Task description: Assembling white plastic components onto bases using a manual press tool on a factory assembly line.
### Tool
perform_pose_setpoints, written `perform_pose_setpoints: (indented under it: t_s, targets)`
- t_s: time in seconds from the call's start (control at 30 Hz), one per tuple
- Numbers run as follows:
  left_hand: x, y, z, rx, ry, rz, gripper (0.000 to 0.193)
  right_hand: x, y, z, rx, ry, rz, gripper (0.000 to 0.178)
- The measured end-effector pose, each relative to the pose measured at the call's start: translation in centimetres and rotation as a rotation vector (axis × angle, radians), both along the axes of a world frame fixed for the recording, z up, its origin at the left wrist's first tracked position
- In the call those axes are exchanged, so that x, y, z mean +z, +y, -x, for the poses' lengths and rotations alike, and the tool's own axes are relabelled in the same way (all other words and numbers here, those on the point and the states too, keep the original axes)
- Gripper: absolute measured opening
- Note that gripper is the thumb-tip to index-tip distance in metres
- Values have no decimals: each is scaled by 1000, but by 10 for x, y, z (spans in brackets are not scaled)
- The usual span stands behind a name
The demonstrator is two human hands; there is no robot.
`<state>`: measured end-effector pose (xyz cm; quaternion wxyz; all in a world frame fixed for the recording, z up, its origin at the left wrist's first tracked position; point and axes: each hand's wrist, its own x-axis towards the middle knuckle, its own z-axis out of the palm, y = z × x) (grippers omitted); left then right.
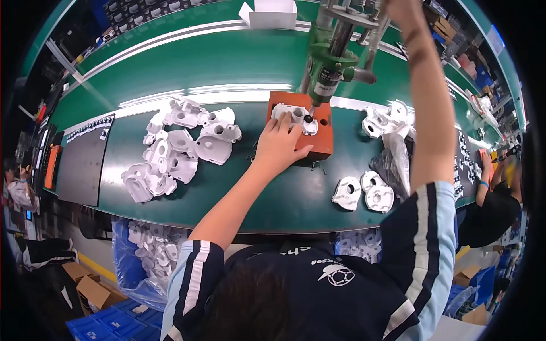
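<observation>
A white plastic housing (pixel 297 113) lies on an orange fixture block (pixel 326 142) under a green hand press (pixel 335 59). The press's tip comes down at a small black round piece (pixel 308 119) on the housing. My left hand (pixel 278 145) rests with its fingers spread over the housing's left part and its thumb apart near the block's front. Raised at the top edge, my right hand (pixel 405 12) is closed around the upper end of the press lever (pixel 374 42); its fingers are partly cut off.
White housings (pixel 176 150) lie heaped on the green table (pixel 256 199) at left, beside a dark board (pixel 85 162). More housings (pixel 378 193) and a clear plastic bag (pixel 395 156) sit at right. Small screws (pixel 318 167) lie before the block. A lined blue bin (pixel 128 256) stands below.
</observation>
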<state>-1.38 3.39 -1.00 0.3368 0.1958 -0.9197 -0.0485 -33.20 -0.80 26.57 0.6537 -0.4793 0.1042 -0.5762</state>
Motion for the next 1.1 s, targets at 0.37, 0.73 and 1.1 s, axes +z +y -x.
perform_pose_setpoints:
  t_s: [0.37,0.73,1.1]
  targets:
    - [-2,2,2,4,77,132,42,-122,252,-172,-547,1570,472,13]
    - [22,-50,27,-49,-364,-237,49,-72,64,-6,-541,197,-87,41]
    - [68,-115,-1,-76,-82,-762,13,-215,158,41,-889,2287,-417,43]
